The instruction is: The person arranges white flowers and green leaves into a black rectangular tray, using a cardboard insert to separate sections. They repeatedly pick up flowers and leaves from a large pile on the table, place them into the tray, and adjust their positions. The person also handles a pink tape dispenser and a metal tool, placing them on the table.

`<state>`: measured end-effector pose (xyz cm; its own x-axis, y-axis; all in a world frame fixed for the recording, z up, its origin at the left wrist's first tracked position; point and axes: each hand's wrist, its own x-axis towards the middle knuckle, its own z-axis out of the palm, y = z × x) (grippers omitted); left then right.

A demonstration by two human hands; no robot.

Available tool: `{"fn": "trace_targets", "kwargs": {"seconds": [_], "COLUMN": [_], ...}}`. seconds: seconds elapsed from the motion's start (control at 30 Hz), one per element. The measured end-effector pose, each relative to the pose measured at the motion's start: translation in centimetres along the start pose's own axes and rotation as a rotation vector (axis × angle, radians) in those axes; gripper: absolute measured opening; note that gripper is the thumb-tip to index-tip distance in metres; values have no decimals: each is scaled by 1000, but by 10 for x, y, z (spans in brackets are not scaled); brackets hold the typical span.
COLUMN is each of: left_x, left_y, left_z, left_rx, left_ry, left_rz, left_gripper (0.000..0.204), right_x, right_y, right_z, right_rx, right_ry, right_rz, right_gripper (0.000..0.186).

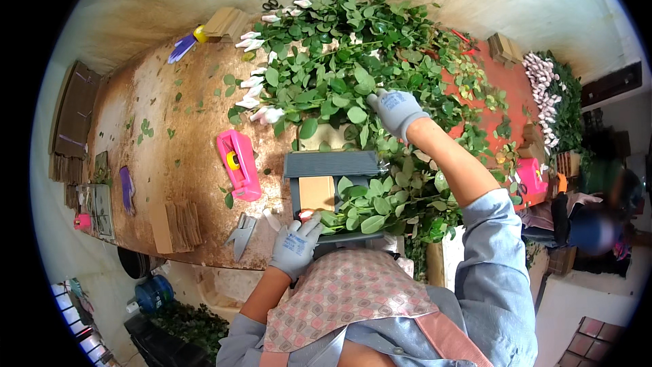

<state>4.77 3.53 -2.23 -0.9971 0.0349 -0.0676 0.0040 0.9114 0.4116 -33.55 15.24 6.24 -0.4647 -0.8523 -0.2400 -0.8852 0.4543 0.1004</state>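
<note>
Head view: two gloved hands are working over a brown tabletop (197,115). The left hand (297,248) is resting at the near left part of a grey ribbed frame (331,164), its fingertips lying beside a red-and-white bud (307,215); the right hand (395,110) is resting among the leaves of a heap of rose stems (339,85). Neither grip is showing its state clearly: the left fingers are bending, but whether they are pinching anything cannot be told, and leaves are hiding the right fingertips. The rose stems are lying beyond the frame, their white-wrapped heads (252,81) pointing left. By judgement, the step in hand is picking out a stem while the left hand is steadying what the frame is bearing; the next move is probably calling for a pinch on one stem and a gentle pull, since the leaves are overlapping and could be snagging. Among containers, the open frame is holding a cardboard sheet (317,194) and a leafy bunch (380,204), its foliage spilling out on the right. Left of it, a pink tape dispenser (249,177) is carrying a yellow roll (233,160). Below the tabletop's near edge, a blue water jug (155,292) is sitting near a mass of dark foliage (193,323), whose holder, if any, is not showing clearly
</note>
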Motion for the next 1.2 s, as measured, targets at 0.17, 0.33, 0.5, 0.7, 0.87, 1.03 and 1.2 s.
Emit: {"fn": "trace_targets", "kwargs": {"seconds": [0.17,0.33,0.5,0.7,0.87,1.03,1.2], "left_x": [-3,-8,-4,-4,-5,-3,-5], "left_y": [1,3,4,3,5,6,5], "left_z": [9,5,-3,0,3,-3,3], "left_rx": [-4,53,35,27,30,32,41], "left_ry": [53,-40,10,-26,-9,-38,8], "left_rz": [-18,-46,-18,-52,-53,-58,-54], "left_gripper": [37,42,41,44,46,45,43], "right_x": [-82,-168,-191,-184,-139,-72,-44], "right_y": [-34,-59,-52,-84,-150,-191,-194], "right_z": [-18,3,108,50,-5,45,73], "right_rx": [-76,-58,-64,-292,-126,97,-3], "right_ry": [197,43,-140,-48,31,151,25], "right_rz": [-57,-68,7,22,-117,-293,-464], "right_gripper": [35,43,39,39,39,29,25]}}
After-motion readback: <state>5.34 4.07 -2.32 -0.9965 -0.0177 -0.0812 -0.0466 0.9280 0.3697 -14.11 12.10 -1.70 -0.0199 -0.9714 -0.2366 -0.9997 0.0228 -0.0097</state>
